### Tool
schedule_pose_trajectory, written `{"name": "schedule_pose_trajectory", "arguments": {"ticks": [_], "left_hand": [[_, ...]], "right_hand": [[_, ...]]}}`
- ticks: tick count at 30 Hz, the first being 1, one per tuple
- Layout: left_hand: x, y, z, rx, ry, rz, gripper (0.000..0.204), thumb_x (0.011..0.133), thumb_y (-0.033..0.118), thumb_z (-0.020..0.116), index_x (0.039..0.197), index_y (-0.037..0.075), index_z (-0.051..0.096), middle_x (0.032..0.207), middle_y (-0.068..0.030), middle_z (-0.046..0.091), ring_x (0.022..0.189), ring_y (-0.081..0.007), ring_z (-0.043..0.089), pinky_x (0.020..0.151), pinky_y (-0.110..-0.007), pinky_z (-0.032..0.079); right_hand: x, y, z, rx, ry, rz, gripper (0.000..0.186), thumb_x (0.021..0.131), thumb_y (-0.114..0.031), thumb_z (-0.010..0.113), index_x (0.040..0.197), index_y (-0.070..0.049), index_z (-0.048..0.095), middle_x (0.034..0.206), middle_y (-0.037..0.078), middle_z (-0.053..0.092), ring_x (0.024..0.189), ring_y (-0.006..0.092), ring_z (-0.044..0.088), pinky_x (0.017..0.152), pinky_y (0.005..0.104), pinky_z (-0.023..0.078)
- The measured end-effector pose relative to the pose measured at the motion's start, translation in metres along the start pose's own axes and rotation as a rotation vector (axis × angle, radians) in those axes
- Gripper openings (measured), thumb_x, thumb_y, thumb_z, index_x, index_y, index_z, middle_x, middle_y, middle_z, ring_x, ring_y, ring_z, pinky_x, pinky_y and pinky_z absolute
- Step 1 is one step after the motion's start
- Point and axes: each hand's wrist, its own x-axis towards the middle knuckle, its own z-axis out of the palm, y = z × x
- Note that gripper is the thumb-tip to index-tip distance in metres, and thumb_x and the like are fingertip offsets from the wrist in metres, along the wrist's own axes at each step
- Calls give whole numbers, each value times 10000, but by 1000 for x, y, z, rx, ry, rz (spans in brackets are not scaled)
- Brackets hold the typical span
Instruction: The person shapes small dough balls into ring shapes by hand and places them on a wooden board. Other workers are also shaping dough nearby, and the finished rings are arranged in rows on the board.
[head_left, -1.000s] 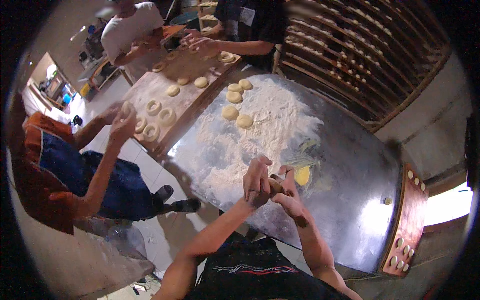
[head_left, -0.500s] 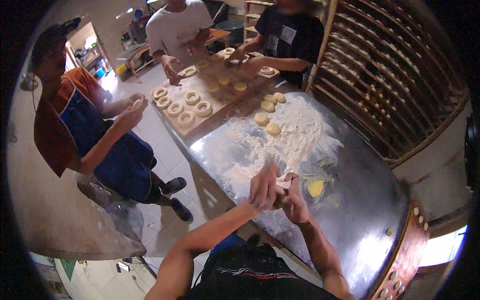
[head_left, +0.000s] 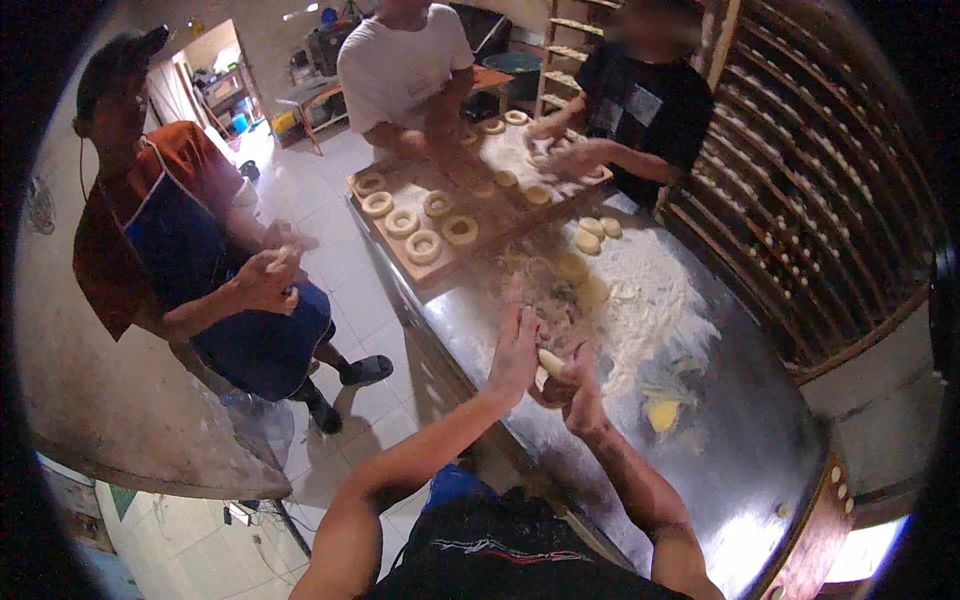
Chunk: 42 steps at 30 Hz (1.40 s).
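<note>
Above the near edge of the metal table, both my hands are at a pale dough ring (head_left: 551,364). My left hand (head_left: 514,352) bears on its left side, fingers stretched upward and the thumb side against the dough. My right hand (head_left: 583,392) grips the ring's right side with bent fingers. Part of the ring is hidden by my fingers. Ahead of my hands, loose flour (head_left: 640,300) is spread over the metal table (head_left: 690,490). Flat dough rounds (head_left: 588,241) lie at its far end. A yellow smear of dough or fat (head_left: 662,415) is right of my hands.
Beyond the flour, a wooden board (head_left: 440,274) carries several dough rings (head_left: 424,246). Two people work at it; a third, in a blue apron (head_left: 250,330), stands at left handling dough. A tall rack (head_left: 800,190) with dough pieces stands at right. Another board (head_left: 815,520) sits near right.
The view has shifted, so the scene sits further right. My hands have turned and spread slightly, showing more of the dough ring. The person in white now reaches further over the board.
</note>
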Motion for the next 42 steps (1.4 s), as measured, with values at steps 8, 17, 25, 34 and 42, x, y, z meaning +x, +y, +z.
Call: {"name": "schedule_pose_trajectory", "arguments": {"ticks": [8, 17, 25, 34, 42], "left_hand": [[73, 29, -64, 397, 8, 278, 505, 928, 63, 490, 1409, 11, 343, 1213, -222, 538, 1036, -392, 566, 832, -353, 485], [204, 67, -196, -240, -212, -169, 612, 860, 66, 583, 1413, 115, 324, 1086, -117, 580, 879, -238, 627, 742, -357, 546], [278, 96, -246, -162, -9, -124, 665, 820, -42, 533, 1425, 30, 266, 1253, -172, 511, 1085, -252, 570, 900, -374, 508], [344, 101, -250, -39, 64, -98, 560, 852, -19, 544, 1381, 43, 371, 1251, -132, 520, 1095, -225, 555, 849, -329, 506], [417, 84, -289, 1220, 178, 535, 546, 783, 117, 649, 1293, 34, 474, 1176, -195, 550, 1076, -355, 547, 968, -419, 420]], "right_hand": [[103, 20, 41, -80, -93, -124, 425, 854, -260, 479, 1243, -112, 391, 1056, 76, 542, 913, 177, 542, 733, 327, 490], [280, 14, 123, -677, -447, -385, 409, 840, -214, 648, 1172, -67, 460, 1062, 96, 510, 993, 208, 537, 798, 378, 482], [382, 44, 191, -917, -96, -650, 380, 776, 12, 662, 1088, -58, 456, 1016, 103, 527, 943, 185, 568, 805, 342, 483], [432, 11, 223, -922, 10, -696, 403, 783, 6, 645, 1150, -64, 494, 978, 149, 626, 878, 256, 644, 775, 353, 513], [429, -15, 176, -1020, 316, -868, 491, 813, -19, 666, 1266, -28, 476, 1274, 146, 538, 989, 259, 634, 819, 353, 518]]}}
